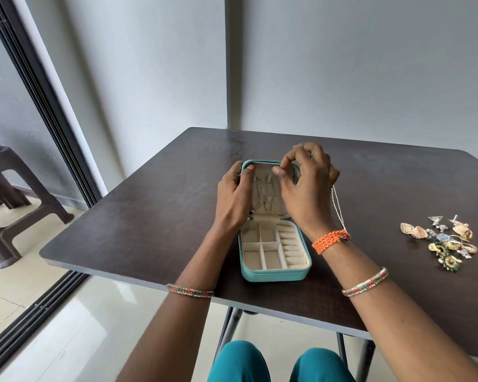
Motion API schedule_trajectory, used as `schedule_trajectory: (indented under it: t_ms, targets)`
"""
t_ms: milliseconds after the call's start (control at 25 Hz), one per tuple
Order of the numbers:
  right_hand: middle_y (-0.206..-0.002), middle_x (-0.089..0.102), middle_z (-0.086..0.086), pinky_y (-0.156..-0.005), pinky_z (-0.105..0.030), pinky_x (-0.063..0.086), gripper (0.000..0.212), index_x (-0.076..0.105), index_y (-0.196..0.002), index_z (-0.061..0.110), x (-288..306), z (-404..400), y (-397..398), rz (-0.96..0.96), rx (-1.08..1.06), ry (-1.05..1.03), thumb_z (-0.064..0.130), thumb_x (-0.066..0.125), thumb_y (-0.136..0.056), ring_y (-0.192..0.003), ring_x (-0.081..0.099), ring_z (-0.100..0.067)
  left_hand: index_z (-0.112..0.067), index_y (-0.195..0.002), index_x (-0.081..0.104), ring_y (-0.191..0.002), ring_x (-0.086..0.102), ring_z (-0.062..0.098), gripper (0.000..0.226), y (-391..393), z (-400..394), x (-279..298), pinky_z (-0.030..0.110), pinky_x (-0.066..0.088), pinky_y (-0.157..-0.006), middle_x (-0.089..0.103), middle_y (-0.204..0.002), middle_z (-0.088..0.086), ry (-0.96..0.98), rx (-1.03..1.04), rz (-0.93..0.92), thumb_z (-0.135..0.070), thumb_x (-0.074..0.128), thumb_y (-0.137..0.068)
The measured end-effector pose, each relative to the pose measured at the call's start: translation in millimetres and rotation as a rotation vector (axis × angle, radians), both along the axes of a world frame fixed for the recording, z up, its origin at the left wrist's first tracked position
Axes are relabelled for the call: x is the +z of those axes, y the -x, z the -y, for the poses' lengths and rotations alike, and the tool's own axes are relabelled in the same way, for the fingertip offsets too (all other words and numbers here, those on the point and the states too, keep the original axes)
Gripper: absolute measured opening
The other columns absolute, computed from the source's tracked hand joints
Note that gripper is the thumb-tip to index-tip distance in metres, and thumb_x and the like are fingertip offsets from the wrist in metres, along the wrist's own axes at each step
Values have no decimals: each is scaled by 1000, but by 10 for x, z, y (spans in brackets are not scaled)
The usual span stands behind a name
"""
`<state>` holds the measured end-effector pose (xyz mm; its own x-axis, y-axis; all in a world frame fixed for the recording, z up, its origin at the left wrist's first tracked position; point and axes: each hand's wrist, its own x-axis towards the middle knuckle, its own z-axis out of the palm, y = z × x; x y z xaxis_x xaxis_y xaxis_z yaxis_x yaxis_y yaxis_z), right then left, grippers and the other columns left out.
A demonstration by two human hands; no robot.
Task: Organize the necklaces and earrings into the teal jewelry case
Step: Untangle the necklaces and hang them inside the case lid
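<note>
A teal jewelry case [273,274] lies open on the dark brown table [149,216], toward its near edge, with the lid [271,165] opened away to the far side and its beige lining facing up. The near half is divided into small square compartments [261,245] on the left and a column of ring rolls [290,245] on the right, and nothing can be seen lying in them. Two silver necklaces [262,195] hang side by side down the inside of the lid. The left hand [236,194] grips the lid's left edge, thumb hooked over the rim near the far corner and the other fingers curled down the outside. The right hand [304,186] hovers over the right part of the lid with curled fingers, thumb and forefinger pinched together near the top of the lining; a thin silver chain [338,208] trails down from this hand along the outer side of the wrist to an orange braided band [330,241]. Each forearm wears a beaded bangle [189,290]. Well to the right of the case, a loose cluster of gold, silver and green earrings [447,241] rests on the table. Left of the table a brown plastic stool [14,199] stands on the tiled floor.
</note>
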<state>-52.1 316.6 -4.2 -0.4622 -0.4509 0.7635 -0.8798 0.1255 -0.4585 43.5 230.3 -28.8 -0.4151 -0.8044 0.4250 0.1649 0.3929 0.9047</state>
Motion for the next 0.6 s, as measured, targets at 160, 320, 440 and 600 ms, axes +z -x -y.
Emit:
schedule_trajectory:
  t_ms: [160,320,440,600]
  targets:
    - [-126,53,-1,-93,-43,28,13,65,-83,23,10,-26,-6,-66,54,-55,13,67,-77,-119,44,-21,-12,-84,63,-64,45,9,32,8,12,-20,32,40,-60,54,-69,-6,-5,28,8,-33,39,-90]
    - [-142,45,-5,-97,-47,23,50,70,-86,29,31,-70,-47,-139,12,-199,-8,47,-62,-130,33,-25,-15,-86,64,-67,49,11,33,10,39,-37,37,44,-64,59,-71,-5,-9,62,46,-36,38,-89]
    - [-144,41,-12,-97,-47,22,50,67,-90,25,53,-81,-102,-206,-29,-263,-8,45,-59,-132,33,-31,-15,-88,64,-68,49,10,33,12,34,-35,38,45,-66,59,-73,-4,-16,68,44,-36,38,-89]
    - [-145,39,-12,-98,-46,20,48,65,-94,26,53,-83,-130,-302,-92,-332,-7,53,-61,-133,32,-32,-18,-88,65,-71,52,11,31,11,42,-33,43,48,-71,62,-75,-7,-19,86,33,-35,39,-90]
